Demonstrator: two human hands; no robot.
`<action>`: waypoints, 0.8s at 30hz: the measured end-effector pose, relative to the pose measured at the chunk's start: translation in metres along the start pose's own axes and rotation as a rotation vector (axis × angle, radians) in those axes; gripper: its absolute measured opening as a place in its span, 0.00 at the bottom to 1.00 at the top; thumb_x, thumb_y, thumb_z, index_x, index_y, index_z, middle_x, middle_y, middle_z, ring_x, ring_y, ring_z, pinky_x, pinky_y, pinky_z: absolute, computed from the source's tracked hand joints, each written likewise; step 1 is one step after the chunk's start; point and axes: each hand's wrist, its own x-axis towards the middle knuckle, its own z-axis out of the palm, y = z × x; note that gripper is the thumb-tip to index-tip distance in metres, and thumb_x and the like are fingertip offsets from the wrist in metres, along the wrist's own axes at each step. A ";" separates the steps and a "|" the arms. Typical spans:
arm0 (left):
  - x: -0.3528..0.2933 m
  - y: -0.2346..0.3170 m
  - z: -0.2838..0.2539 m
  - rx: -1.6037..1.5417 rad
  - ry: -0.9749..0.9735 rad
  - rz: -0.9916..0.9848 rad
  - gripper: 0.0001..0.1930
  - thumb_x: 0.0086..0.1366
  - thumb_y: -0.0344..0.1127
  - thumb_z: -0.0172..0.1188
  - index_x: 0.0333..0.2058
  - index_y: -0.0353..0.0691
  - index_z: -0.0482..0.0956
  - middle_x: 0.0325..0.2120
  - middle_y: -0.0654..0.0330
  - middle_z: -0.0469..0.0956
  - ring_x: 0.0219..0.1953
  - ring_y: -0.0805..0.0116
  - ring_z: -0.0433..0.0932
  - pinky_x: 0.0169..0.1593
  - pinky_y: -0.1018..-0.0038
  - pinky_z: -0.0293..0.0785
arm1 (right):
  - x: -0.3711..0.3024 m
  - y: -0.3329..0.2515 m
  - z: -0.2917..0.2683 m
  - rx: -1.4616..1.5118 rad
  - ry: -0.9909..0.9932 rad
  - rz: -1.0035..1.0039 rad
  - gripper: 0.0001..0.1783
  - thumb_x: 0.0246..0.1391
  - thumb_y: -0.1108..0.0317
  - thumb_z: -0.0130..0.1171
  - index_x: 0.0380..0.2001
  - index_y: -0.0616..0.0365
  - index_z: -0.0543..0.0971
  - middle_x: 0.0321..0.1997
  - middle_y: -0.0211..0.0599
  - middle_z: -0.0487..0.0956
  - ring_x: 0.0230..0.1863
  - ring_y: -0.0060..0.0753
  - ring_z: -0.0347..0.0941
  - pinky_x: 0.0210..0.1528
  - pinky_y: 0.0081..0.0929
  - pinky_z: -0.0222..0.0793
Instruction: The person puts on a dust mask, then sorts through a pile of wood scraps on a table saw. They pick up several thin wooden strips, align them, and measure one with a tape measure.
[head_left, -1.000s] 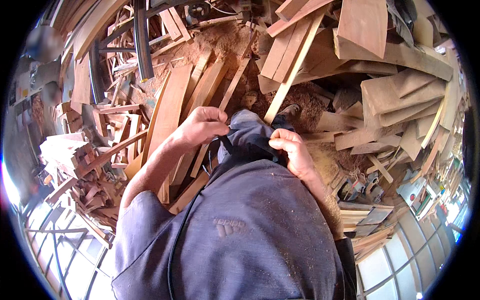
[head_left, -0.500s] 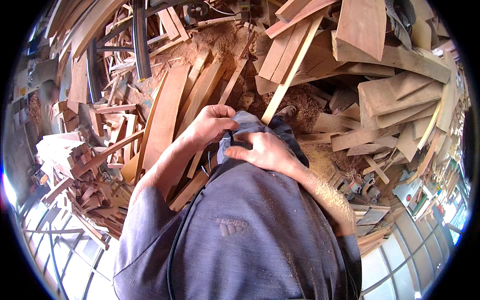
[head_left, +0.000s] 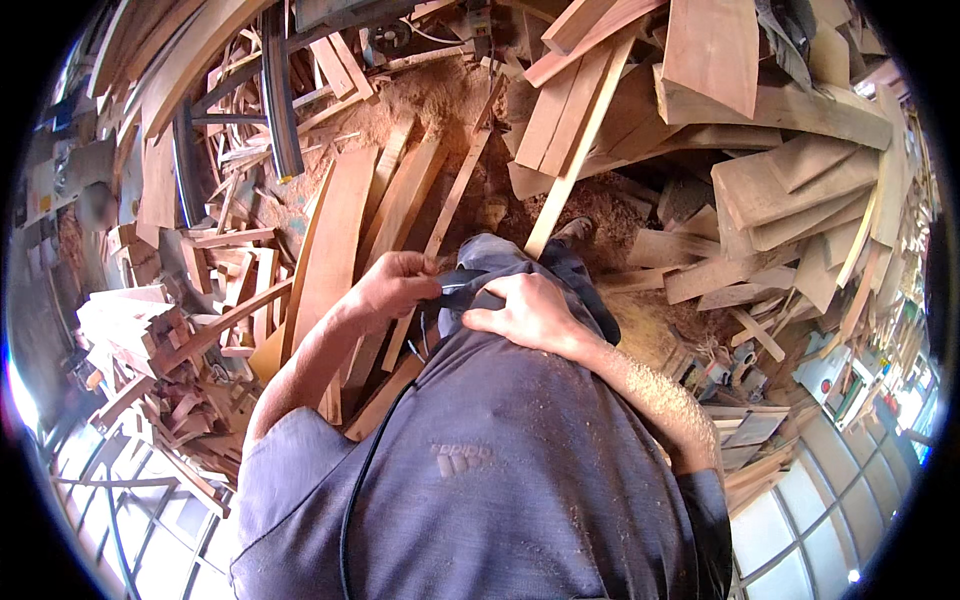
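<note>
My left hand (head_left: 398,284) is closed in a pinch at the left side of my waist. A thin dark strip (head_left: 458,281) runs from its fingertips toward my right hand (head_left: 535,313). The right hand lies over the front of my waist, at the hem of my purple-grey shirt (head_left: 500,430); its fingers curl down, and what they grip is hidden. Sawdust coats my right forearm. Below the hands are my dark trousers (head_left: 565,280). A black cord (head_left: 362,470) runs down the left side of my shirt.
Long boards (head_left: 335,240) lean just beyond my left arm. A pile of cut planks (head_left: 790,210) rises on the right. A narrow pale batten (head_left: 580,150) reaches down close to my legs. Stacked offcuts (head_left: 130,325) lie at the left, and sawdust (head_left: 430,105) covers the floor ahead.
My left hand has moved down and to the left, away from the right hand, drawing the dark strip out between them. My right hand has shifted slightly right and down.
</note>
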 end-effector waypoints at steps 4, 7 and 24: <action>-0.005 -0.029 -0.023 -0.196 -0.004 -0.076 0.07 0.64 0.26 0.66 0.31 0.43 0.76 0.20 0.69 0.72 0.14 0.82 0.63 0.17 0.81 0.53 | 0.000 0.005 0.002 0.086 0.002 0.017 0.28 0.45 0.41 0.69 0.40 0.54 0.88 0.35 0.47 0.86 0.39 0.49 0.85 0.45 0.38 0.78; -0.010 -0.026 -0.035 -0.169 0.057 -0.032 0.09 0.64 0.24 0.66 0.29 0.44 0.74 0.18 0.70 0.71 0.13 0.83 0.62 0.16 0.82 0.50 | 0.002 0.011 0.010 0.047 0.061 -0.042 0.28 0.44 0.41 0.68 0.41 0.51 0.89 0.33 0.47 0.86 0.36 0.47 0.85 0.42 0.39 0.80; -0.014 -0.019 -0.030 0.436 -0.045 0.113 0.08 0.67 0.35 0.65 0.35 0.36 0.78 0.22 0.70 0.73 0.24 0.77 0.73 0.26 0.75 0.67 | -0.005 0.011 0.009 -0.003 0.086 -0.047 0.24 0.41 0.42 0.70 0.36 0.47 0.90 0.31 0.46 0.86 0.35 0.48 0.85 0.40 0.41 0.80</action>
